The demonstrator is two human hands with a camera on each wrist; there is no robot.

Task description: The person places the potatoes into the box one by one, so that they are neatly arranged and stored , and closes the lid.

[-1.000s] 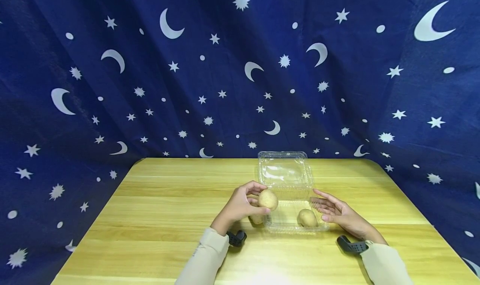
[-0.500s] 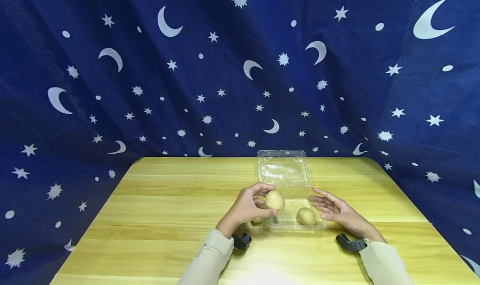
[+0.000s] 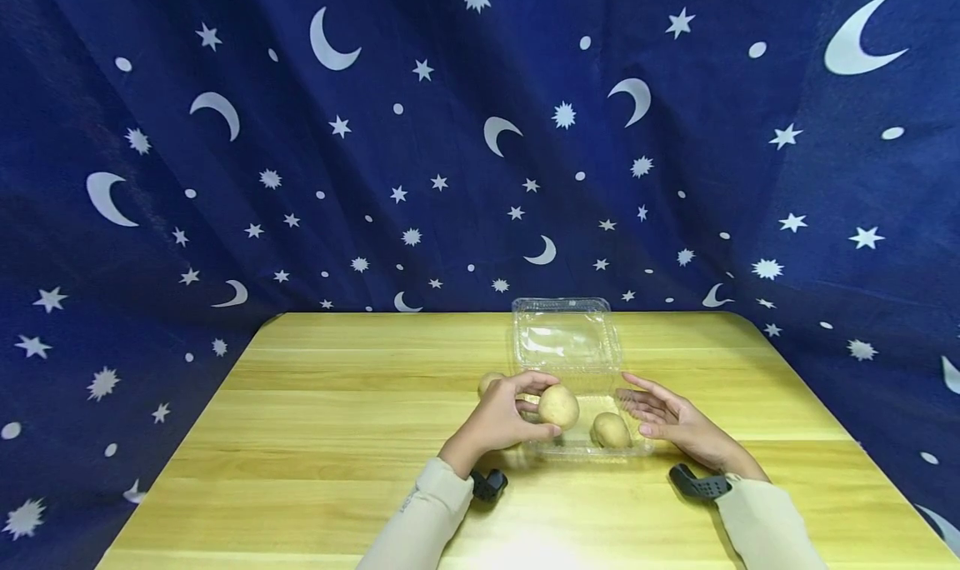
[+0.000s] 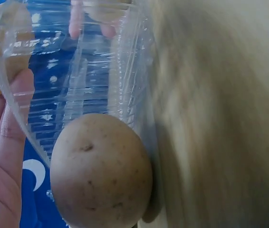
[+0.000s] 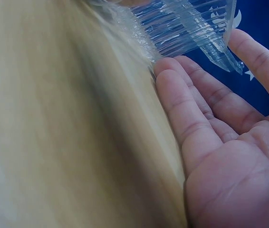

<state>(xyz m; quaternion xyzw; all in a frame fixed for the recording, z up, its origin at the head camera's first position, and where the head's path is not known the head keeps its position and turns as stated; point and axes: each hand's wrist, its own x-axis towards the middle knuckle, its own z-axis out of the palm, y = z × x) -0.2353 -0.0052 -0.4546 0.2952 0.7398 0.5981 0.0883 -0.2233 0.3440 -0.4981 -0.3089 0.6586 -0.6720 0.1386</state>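
Observation:
My left hand [image 3: 495, 416] grips a potato [image 3: 558, 407] between thumb and fingers, over the left part of a clear plastic clamshell box [image 3: 566, 452]. Another potato [image 3: 611, 430] lies inside the box towards its right side. My right hand [image 3: 686, 432] rests against the box's right wall, its fingers nearly straight; in the right wrist view the fingertips [image 5: 170, 80] meet the plastic. Just left of the box, a large potato [image 4: 101, 173] fills the foreground of the left wrist view; in the head view my left hand mostly hides it.
The hinged lid [image 3: 564, 337] stands raised at the back of the box. Beyond my left hand, one more potato [image 3: 490, 382] shows partly on the wooden table [image 3: 315, 437]. A blue curtain [image 3: 450, 137] with moons and stars surrounds the table's back and sides.
My left hand has carried its potato rightwards over the box. A potato behind that hand has come into view, while the one beside the box is now mostly covered. My right hand stays put.

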